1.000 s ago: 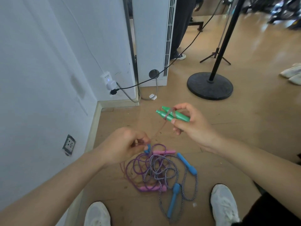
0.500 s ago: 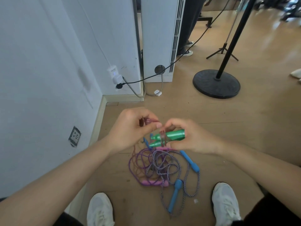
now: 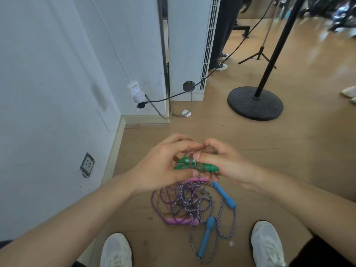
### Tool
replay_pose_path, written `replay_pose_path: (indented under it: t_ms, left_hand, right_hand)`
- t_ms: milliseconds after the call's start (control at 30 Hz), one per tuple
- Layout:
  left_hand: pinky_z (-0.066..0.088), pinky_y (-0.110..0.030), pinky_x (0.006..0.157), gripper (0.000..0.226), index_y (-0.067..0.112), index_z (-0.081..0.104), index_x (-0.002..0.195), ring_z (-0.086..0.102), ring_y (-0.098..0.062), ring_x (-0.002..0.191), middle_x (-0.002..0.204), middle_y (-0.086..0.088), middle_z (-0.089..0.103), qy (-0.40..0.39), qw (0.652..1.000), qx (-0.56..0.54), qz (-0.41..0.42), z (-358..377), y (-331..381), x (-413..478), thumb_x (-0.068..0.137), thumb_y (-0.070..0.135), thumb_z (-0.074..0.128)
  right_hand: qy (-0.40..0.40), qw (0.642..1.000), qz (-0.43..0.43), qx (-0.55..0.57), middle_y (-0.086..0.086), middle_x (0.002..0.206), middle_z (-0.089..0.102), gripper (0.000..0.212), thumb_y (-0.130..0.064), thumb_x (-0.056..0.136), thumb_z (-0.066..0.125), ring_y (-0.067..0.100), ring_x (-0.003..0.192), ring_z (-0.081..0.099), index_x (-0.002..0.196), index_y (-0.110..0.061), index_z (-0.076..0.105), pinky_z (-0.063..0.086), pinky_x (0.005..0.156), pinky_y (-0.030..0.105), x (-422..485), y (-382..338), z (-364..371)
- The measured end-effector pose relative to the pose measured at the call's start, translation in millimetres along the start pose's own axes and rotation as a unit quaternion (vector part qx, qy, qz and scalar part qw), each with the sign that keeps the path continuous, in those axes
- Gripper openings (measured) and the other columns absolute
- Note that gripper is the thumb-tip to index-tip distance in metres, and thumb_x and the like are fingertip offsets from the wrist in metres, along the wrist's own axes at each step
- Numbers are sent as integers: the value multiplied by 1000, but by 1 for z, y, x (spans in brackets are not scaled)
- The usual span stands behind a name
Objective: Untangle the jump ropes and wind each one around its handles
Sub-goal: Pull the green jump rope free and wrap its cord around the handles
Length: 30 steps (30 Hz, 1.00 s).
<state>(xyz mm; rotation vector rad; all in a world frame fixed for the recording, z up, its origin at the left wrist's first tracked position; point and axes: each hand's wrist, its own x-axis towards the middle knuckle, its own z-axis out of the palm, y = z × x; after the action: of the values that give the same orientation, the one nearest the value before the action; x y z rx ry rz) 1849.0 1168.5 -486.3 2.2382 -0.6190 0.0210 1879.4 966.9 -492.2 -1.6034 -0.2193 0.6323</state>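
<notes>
Both meeting mid-air, right hand (image 3: 227,166) gripping green handles (image 3: 184,160), left hand (image 3: 163,166) pinching brown rope (image 3: 191,162)

Centre: green handles (image 3: 187,163) largely covered by the left hand (image 3: 163,166) and right hand (image 3: 229,166), the thin rope (image 3: 201,149) around them too blurred to trace; standing person (image 3: 225,35) and black pole (image 3: 279,45) cut off by the top edge; upper-right objects (image 3: 339,14) smeared.

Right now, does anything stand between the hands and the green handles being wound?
Nothing visible does. Both the left hand and right hand hold the green handles, cord wrapped round them. The tangled pink and blue ropes lie on the floor below.
</notes>
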Motion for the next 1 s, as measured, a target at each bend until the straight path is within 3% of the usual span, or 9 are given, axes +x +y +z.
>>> replay_pose_path:
  t_ms: [200,333,467,600,667,767,833,900,1000]
  left_hand:
    - [52,-25,85,61,34,64,125,66,-9,98,107,13,67,16,1000,-22,13,0,3,4,72,13,87]
    - [54,-22,88,53,23,69,121,71,-7,101,109,10,75,18,992,-121,-24,-6,5,9,74,6,86]
    - [56,-32,91,44,15,71,115,72,-21,101,109,-2,76,37,977,-204,-57,-7,4,16,75,6,84]
    - [53,-16,68,42,13,71,114,72,-11,80,96,-2,77,105,949,-276,-107,-7,3,27,72,16,79]
    - [48,-13,59,41,11,70,115,66,-10,72,96,-10,76,147,937,-288,-131,-7,1,34,75,16,79]
    - [51,-16,59,33,12,71,112,66,-16,73,101,-14,74,221,923,-267,-168,-10,-7,40,81,8,78]
    - [58,-27,68,36,18,71,113,68,-17,75,103,-10,73,256,918,-233,-195,-13,-18,40,80,12,81]
    - [60,-36,78,40,24,70,114,70,-18,84,105,-6,73,272,919,-190,-211,-17,-27,39,77,17,85]
    - [55,-23,84,42,24,69,110,70,-13,96,103,5,73,269,937,-107,-196,-20,-31,37,74,17,87]
  right_hand:
    - [-10,999,-3,39,20,110,62,45,-15,92,66,34,67,58,133,-28,52,44,48,31,4,-5,0]
    - [-29,999,-5,39,19,101,64,38,-18,93,66,25,61,58,130,-18,56,46,47,30,6,-11,-2]
    - [-116,990,30,77,10,87,65,29,-25,98,54,19,60,55,126,-18,60,43,46,24,7,-26,-14]
    - [-148,981,67,104,8,107,68,40,-42,96,50,17,62,57,126,-16,55,45,53,24,12,-30,-20]
    - [-137,985,77,76,9,108,67,44,-46,96,50,16,60,55,128,-17,54,42,54,26,14,-27,-21]
    - [-68,996,46,-40,3,92,69,25,-34,96,59,14,61,52,112,-16,63,37,52,25,14,-19,-21]
    - [-24,990,12,-140,3,85,71,13,-23,94,65,16,67,57,102,-13,68,47,57,27,14,-12,-24]
    - [-9,982,-7,-187,7,81,72,5,-16,91,68,16,71,64,95,-13,69,56,74,35,14,-5,-27]
    - [14,974,-31,-226,1,70,68,6,-15,91,68,9,60,63,85,-17,67,54,66,29,14,-2,-31]
